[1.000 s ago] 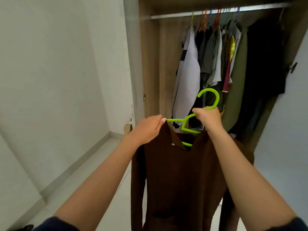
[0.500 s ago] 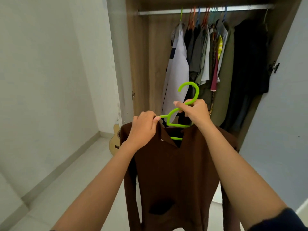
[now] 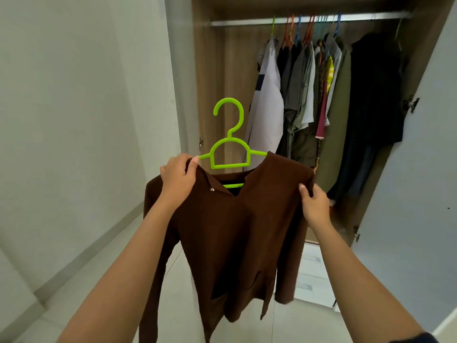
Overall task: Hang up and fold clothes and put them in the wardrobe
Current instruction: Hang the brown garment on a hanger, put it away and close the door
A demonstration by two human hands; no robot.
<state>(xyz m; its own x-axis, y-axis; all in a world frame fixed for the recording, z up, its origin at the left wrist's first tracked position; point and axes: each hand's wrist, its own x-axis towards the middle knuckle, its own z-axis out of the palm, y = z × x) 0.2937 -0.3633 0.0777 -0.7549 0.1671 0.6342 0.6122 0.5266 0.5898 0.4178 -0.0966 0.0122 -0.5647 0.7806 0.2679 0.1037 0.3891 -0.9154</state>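
Observation:
A brown long-sleeved top [image 3: 237, 233] hangs on a bright green plastic hanger [image 3: 228, 144], held up in front of the open wardrobe. My left hand [image 3: 176, 178] grips the top's left shoulder together with the hanger's arm. My right hand [image 3: 314, 203] pinches the fabric at the right shoulder. The hanger's hook stands upright and free above the collar. The wardrobe rail [image 3: 309, 19] runs across the top, with bare rail at its left end.
Several garments on coloured hangers fill the rail: a white shirt [image 3: 268, 95], grey and olive pieces, dark coats [image 3: 373, 95] at right. The wardrobe's open door [image 3: 420, 169] stands at right, its wooden side panel [image 3: 207, 82] at left. White walls and a pale floor lie to the left.
My right hand let go of the hanger's hook and moved down to the top's right shoulder. The hanger now stands upright. The view shifted closer to the wardrobe.

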